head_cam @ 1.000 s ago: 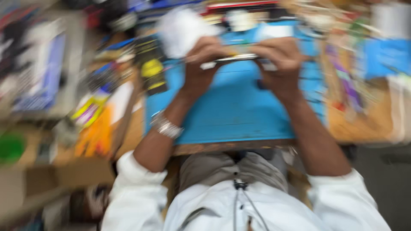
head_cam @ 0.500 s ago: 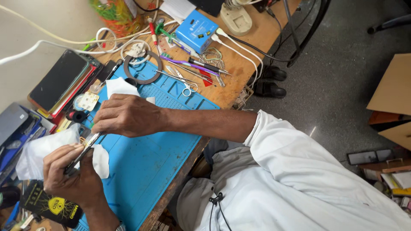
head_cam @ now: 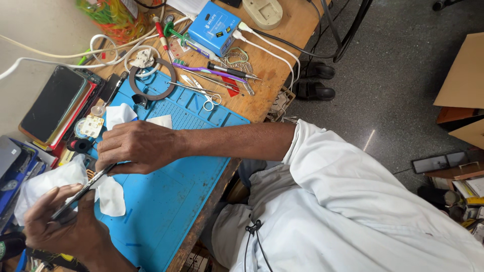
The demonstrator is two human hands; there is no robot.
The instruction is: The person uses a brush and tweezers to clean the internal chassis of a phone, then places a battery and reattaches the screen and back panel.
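Head view, left hand: at seven o'clock of the frame, my fingers are wrapped around the lower end of a thin phone held edge-on.
Head view, right hand: at nine o'clock, my fingers pinch the phone's upper end.
Phone: it slants between both hands, above the blue mat.
White cloth: lies on the mat just under the phone.
Tabletop: at twelve o'clock, tweezers, scissors and a blue box.

A blue box sits far on the table; scissors lie nearby, phones stacked left.
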